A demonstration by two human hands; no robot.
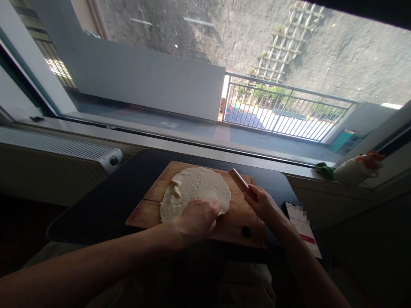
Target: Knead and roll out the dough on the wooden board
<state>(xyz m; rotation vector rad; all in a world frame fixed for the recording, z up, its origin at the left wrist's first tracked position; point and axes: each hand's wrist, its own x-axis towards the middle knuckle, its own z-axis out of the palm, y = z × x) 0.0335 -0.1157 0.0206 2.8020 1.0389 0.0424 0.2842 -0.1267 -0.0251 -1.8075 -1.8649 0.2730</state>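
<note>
A flat, roughly round sheet of dough (195, 184) lies on a wooden cutting board (146, 214), with a small fold or lump near its left side. My left hand (201, 216) is closed at the near right edge of the dough, its fingers curled down on it. The hand itself hides the fingertips and the dough under them. Off the right side of the dough, my right hand (261, 201) is wrapped round one end of a wooden rolling pin (239, 180). The pin points up and left, apart from the dough's middle.
The board rests on a dark table (105, 209). A phone (303, 229) with a running timer lies at the table's right edge. Behind are a window sill (192, 147) and a white radiator (64, 147); a pale pot (355, 171) stands at right.
</note>
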